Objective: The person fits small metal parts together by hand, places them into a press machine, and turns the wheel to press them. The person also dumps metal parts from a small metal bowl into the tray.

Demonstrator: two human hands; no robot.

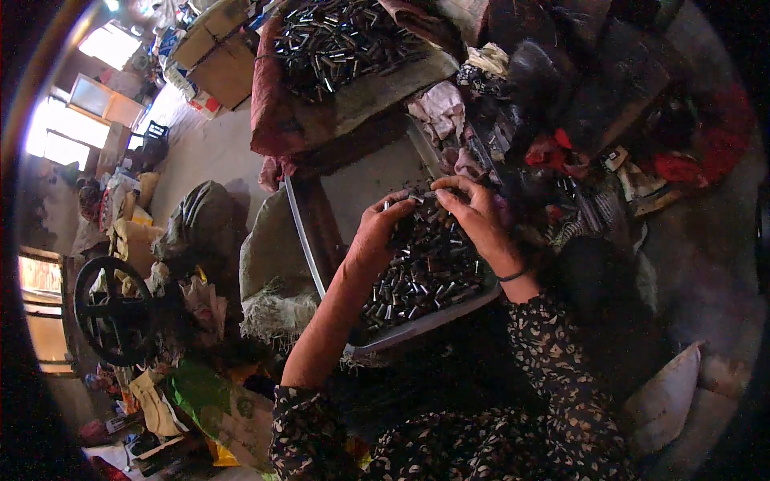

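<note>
A clear-rimmed plastic bin (309,252) sits in front of me, with many small dark and shiny metal cylinders (421,280) heaped in its near part. Over this heap my two hands meet, fingertips close together. My left hand (378,223) is closed, its thumb and fingers pinching a small metal cylinder. Beside it, my right hand (479,216) has thumb and forefinger pressed together at the same spot. Whatever lies between the right fingertips is too small to make out.
Beyond the bin, a cloth-covered surface (345,120) carries another pile of metal cylinders (345,48). Rags (439,112) and a red cloth (553,151) lie to the right. At left stand a dark handwheel (116,311), a stuffed sack (200,224) and a cardboard box (216,64).
</note>
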